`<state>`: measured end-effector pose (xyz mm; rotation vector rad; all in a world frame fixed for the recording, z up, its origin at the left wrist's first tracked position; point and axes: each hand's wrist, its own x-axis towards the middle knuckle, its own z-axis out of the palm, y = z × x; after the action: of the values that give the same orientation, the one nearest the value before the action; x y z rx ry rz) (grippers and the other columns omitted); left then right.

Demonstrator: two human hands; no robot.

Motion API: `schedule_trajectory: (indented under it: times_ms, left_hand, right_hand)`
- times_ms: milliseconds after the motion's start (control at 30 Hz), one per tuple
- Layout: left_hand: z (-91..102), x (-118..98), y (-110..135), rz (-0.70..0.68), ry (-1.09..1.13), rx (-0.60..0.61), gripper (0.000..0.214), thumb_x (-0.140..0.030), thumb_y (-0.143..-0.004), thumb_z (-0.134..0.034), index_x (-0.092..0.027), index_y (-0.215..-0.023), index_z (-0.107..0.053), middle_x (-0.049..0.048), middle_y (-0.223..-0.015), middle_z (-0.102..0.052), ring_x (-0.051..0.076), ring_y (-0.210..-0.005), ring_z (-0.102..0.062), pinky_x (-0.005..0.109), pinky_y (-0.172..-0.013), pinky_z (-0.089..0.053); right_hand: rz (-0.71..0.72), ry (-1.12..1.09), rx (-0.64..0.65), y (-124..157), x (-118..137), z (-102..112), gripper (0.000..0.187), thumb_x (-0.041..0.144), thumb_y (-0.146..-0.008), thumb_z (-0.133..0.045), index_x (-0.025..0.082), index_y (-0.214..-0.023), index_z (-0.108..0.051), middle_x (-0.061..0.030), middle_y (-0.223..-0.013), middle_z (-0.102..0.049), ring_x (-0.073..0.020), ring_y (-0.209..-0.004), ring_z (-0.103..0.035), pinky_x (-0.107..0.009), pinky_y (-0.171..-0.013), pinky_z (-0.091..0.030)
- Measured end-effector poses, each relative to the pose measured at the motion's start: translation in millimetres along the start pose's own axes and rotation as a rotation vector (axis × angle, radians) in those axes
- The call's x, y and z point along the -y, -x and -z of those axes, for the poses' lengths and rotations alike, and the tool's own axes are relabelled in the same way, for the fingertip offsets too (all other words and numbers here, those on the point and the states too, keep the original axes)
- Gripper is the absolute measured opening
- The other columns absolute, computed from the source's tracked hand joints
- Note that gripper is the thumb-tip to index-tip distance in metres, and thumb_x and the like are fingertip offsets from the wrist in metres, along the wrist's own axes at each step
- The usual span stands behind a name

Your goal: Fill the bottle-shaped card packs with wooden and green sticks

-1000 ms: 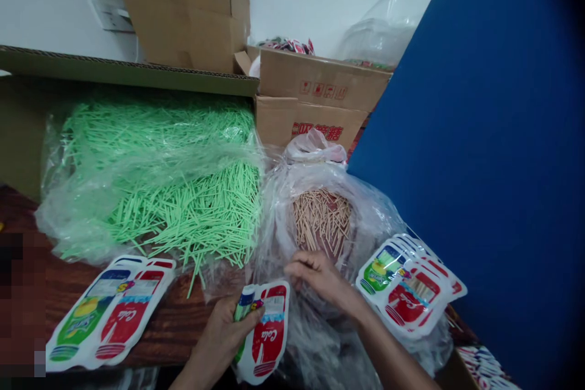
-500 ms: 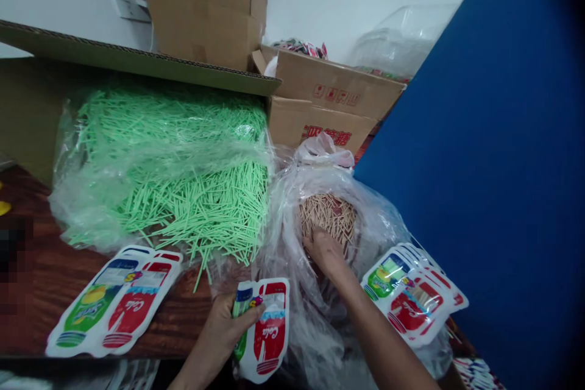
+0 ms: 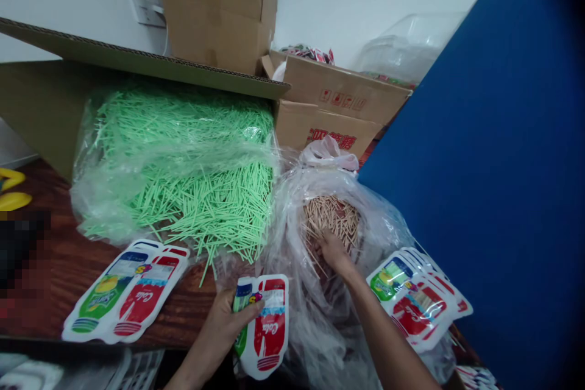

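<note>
My left hand (image 3: pixel 228 323) grips a bottle-shaped plastic pouch (image 3: pixel 270 329) printed with a red cola bottle and a green soda bottle. Thin green sticks show in the pouch's green half. My right hand (image 3: pixel 333 251) reaches into a clear plastic bag (image 3: pixel 297 231), its fingers curled around some thin brown sticks (image 3: pixel 336 216); several ends poke out below the fingers. The fingertips are partly hidden among the sticks. Left of the bag, a heap of thin green sticks (image 3: pixel 214 195) spills from another clear bag in a cardboard box.
Matching pouches (image 3: pixel 128 292) lie stacked on the wooden table at left. More pouches (image 3: pixel 418 301), fanned out, rest right of my right forearm. Cardboard boxes (image 3: pixel 214 12) stand along the wall, and a blue panel (image 3: pixel 484 164) closes off the right. A yellow-handled object (image 3: pixel 16 200) lies far left.
My right hand has shifted slightly within the brown sticks, and more stick ends now jut below its fingers. My left hand keeps its hold on the pouch. The view has shifted a little left.
</note>
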<state>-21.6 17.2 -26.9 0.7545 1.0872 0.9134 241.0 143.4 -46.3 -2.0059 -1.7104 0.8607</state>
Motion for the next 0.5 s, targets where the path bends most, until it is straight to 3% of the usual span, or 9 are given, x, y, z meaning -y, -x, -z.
schedule_trajectory:
  times_ms: [167,267,400,500]
  left_hand:
    - [-4.0,-1,0,0.019,-0.002,-0.005,0.024,-0.034,-0.064,-0.080,-0.014,-0.070,-0.071,0.0032,-0.064,-0.074,0.017,-0.056,-0.065,0.022,-0.055,-0.049]
    - [-6.7,-2,1,0.018,-0.004,-0.028,0.025,-0.035,-0.062,-0.081,-0.014,-0.069,-0.070,0.0027,-0.063,-0.074,0.017,-0.055,-0.064,0.023,-0.056,-0.049]
    - [-7.8,-1,1,0.026,-0.025,-0.046,0.025,-0.036,-0.063,-0.080,-0.014,-0.071,-0.070,0.0038,-0.068,-0.074,0.018,-0.060,-0.065,0.024,-0.058,-0.050]
    - [-6.2,2,-1,0.008,-0.045,-0.042,0.026,-0.036,-0.065,-0.079,-0.014,-0.073,-0.070,0.0041,-0.069,-0.074,0.019,-0.062,-0.066,0.025,-0.061,-0.051]
  right_hand:
    - [0.058,-0.207,-0.028,3,-12,7,0.031,0.043,-0.084,-0.040,0.020,-0.066,-0.051,-0.0008,-0.056,-0.056,-0.0147,-0.051,-0.053,-0.026,-0.051,-0.042]
    - [0.084,-0.259,-0.082,6,-15,9,0.035,0.048,-0.085,-0.035,0.020,-0.068,-0.048,-0.0011,-0.059,-0.056,-0.0141,-0.050,-0.052,-0.026,-0.051,-0.041]
    - [0.110,-0.220,-0.136,11,-20,6,0.031,0.041,-0.089,-0.031,0.019,-0.078,-0.049,-0.0044,-0.071,-0.060,-0.0148,-0.058,-0.055,-0.025,-0.055,-0.041]
    - [0.123,-0.095,-0.126,16,-25,7,0.020,0.029,-0.087,-0.039,0.019,-0.074,-0.051,-0.0044,-0.069,-0.060,-0.0163,-0.061,-0.056,-0.026,-0.059,-0.039]
